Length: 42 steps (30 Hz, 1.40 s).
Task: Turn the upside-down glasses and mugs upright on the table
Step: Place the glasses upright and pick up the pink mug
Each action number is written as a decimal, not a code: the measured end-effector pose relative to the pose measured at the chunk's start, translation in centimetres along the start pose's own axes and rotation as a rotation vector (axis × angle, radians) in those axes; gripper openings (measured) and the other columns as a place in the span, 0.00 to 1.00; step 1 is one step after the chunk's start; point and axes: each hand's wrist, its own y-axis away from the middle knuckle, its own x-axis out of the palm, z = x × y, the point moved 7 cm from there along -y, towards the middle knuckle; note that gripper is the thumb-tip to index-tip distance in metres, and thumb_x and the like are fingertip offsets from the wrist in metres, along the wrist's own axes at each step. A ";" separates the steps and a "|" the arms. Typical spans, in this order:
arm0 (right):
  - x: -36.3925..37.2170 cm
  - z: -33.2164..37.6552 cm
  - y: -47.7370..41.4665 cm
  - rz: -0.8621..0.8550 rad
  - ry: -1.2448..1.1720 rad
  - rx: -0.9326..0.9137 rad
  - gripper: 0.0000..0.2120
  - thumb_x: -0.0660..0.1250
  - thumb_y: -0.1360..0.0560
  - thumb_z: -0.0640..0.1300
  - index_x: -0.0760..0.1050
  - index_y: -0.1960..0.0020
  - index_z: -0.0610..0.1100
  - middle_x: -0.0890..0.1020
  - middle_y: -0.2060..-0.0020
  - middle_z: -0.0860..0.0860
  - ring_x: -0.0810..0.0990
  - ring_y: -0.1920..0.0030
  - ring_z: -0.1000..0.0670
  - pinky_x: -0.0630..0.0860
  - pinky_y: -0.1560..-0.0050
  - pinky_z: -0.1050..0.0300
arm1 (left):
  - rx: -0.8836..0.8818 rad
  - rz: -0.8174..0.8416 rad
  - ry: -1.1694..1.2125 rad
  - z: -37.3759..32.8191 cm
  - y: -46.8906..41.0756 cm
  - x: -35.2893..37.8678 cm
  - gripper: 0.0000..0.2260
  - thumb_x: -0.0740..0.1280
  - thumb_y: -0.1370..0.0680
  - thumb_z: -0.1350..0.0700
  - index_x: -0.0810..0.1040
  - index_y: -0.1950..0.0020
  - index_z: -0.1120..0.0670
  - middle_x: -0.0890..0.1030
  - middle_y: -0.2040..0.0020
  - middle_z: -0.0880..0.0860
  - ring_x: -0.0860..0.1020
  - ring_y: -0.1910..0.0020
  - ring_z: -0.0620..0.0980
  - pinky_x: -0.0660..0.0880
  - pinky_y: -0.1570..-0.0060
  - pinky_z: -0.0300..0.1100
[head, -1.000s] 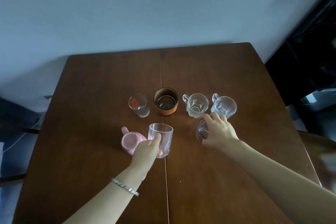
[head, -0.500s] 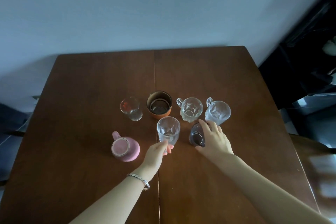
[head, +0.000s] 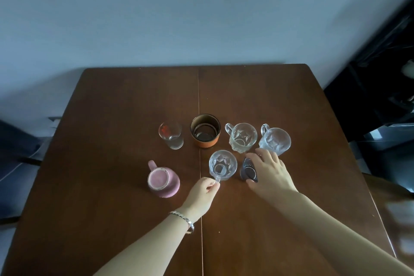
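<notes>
Pinching the upright faceted clear mug's point(head: 223, 164) handle, left hand point(head: 202, 192); right hand point(head: 271, 172) grip wraps the dark glass point(head: 247, 169).

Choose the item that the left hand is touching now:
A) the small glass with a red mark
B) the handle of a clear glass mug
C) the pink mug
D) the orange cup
B: the left hand pinches the handle of the clear glass mug; the pink mug stands apart.

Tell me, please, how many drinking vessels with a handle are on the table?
4: the pink mug front left, two clear glass mugs back right, and the mug at centre, its handle pinched by the left hand. None seems hidden.
</notes>
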 end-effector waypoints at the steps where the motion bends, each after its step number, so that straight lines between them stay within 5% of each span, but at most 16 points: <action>1: -0.3 0.9 0.3 -0.013 -0.011 -0.036 0.28 0.67 0.28 0.47 0.65 0.29 0.48 0.68 0.32 0.49 0.64 0.30 0.46 0.63 0.31 0.53 | 0.015 -0.033 -0.016 -0.2 0.7 -0.5 0.12 0.60 0.21 0.54 0.76 0.41 0.57 0.75 0.45 0.49 0.76 0.42 0.45 0.69 0.47 0.30; 5: 0.4 4.5 1.2 0.112 -0.063 -0.116 0.20 0.64 0.25 0.48 0.69 0.34 0.50 0.75 0.38 0.51 0.73 0.37 0.47 0.71 0.40 0.53 | 0.282 -0.391 -0.273 -1.0 4.9 -6.1 0.12 0.68 0.26 0.59 0.78 0.43 0.55 0.80 0.46 0.50 0.78 0.48 0.44 0.73 0.51 0.25; 7: 1.9 5.8 1.4 0.235 -0.064 -0.134 0.17 0.63 0.25 0.48 0.71 0.37 0.51 0.77 0.40 0.52 0.76 0.39 0.48 0.73 0.42 0.53 | 0.358 -0.576 -0.433 -0.2 6.5 -9.3 0.15 0.74 0.32 0.60 0.79 0.46 0.56 0.81 0.46 0.54 0.78 0.46 0.51 0.80 0.47 0.40; 9: 3.5 6.7 1.4 0.323 -0.070 -0.135 0.15 0.63 0.25 0.49 0.73 0.39 0.52 0.79 0.42 0.52 0.77 0.41 0.49 0.74 0.42 0.53 | 0.249 -0.623 -0.522 1.2 6.7 -11.9 0.25 0.77 0.37 0.56 0.77 0.42 0.56 0.78 0.40 0.57 0.76 0.42 0.57 0.79 0.47 0.50; 13: 5.1 7.8 1.5 0.367 -0.043 -0.121 0.16 0.62 0.25 0.48 0.72 0.38 0.50 0.79 0.42 0.50 0.77 0.41 0.47 0.74 0.42 0.52 | -0.047 -0.358 -0.709 3.1 4.6 -12.9 0.39 0.72 0.35 0.39 0.62 0.28 0.48 0.68 0.30 0.56 0.73 0.36 0.58 0.76 0.44 0.50; 16: 5.7 8.1 1.8 0.384 -0.035 -0.102 0.16 0.63 0.25 0.48 0.71 0.38 0.50 0.79 0.42 0.50 0.78 0.41 0.46 0.74 0.42 0.51 | -0.151 -0.248 -0.674 3.3 3.1 -12.5 0.36 0.70 0.33 0.42 0.60 0.29 0.47 0.72 0.35 0.55 0.75 0.39 0.57 0.75 0.46 0.49; 20: 5.2 9.0 1.8 0.324 -0.087 -0.129 0.21 0.66 0.26 0.48 0.69 0.34 0.51 0.77 0.39 0.51 0.77 0.40 0.49 0.74 0.40 0.53 | -0.105 -0.281 -0.389 3.4 3.9 -13.3 0.32 0.74 0.36 0.47 0.68 0.36 0.48 0.78 0.41 0.51 0.78 0.44 0.54 0.78 0.47 0.47; 24: 4.1 11.1 1.8 0.211 -0.313 -0.275 0.42 0.76 0.34 0.48 0.57 0.27 0.52 0.66 0.30 0.55 0.68 0.32 0.52 0.70 0.33 0.54 | 0.039 -0.179 0.140 2.2 7.5 -14.5 0.27 0.79 0.40 0.48 0.73 0.45 0.44 0.78 0.48 0.41 0.77 0.49 0.42 0.77 0.54 0.33; 27: 3.8 12.7 1.7 0.186 -0.428 -0.387 0.49 0.80 0.41 0.47 0.57 0.28 0.52 0.64 0.36 0.61 0.66 0.36 0.59 0.67 0.34 0.60 | 0.138 -0.071 0.287 0.9 9.4 -15.2 0.28 0.77 0.43 0.48 0.72 0.47 0.41 0.75 0.46 0.41 0.76 0.47 0.43 0.78 0.57 0.31; 31: 3.2 13.7 1.5 0.133 -0.478 -0.451 0.46 0.81 0.42 0.46 0.62 0.31 0.52 0.66 0.41 0.62 0.68 0.41 0.60 0.67 0.41 0.66 | 0.153 -0.001 0.284 1.1 9.4 -15.7 0.29 0.75 0.43 0.46 0.69 0.45 0.39 0.72 0.44 0.41 0.76 0.45 0.46 0.79 0.57 0.33; 34: 2.9 13.9 0.7 0.121 -0.429 -0.472 0.43 0.79 0.43 0.49 0.64 0.31 0.52 0.69 0.42 0.60 0.72 0.41 0.57 0.74 0.41 0.61 | 0.089 0.065 0.279 2.3 8.6 -15.8 0.26 0.76 0.36 0.52 0.70 0.41 0.42 0.75 0.42 0.45 0.78 0.47 0.43 0.79 0.54 0.33; 37: 2.7 13.9 -1.2 0.104 -0.262 -0.385 0.43 0.77 0.42 0.54 0.64 0.31 0.53 0.71 0.41 0.56 0.73 0.41 0.53 0.75 0.44 0.57 | 0.011 -0.074 -0.009 4.3 7.5 -17.4 0.22 0.69 0.27 0.53 0.69 0.35 0.46 0.76 0.37 0.48 0.78 0.46 0.42 0.74 0.52 0.30; 42: 3.3 14.5 -4.6 0.150 -0.006 -0.245 0.40 0.74 0.41 0.60 0.64 0.33 0.53 0.69 0.44 0.52 0.69 0.40 0.50 0.73 0.46 0.55 | -0.100 -0.113 -0.176 6.2 6.7 -17.9 0.16 0.63 0.25 0.50 0.72 0.38 0.48 0.80 0.40 0.49 0.79 0.44 0.46 0.78 0.46 0.43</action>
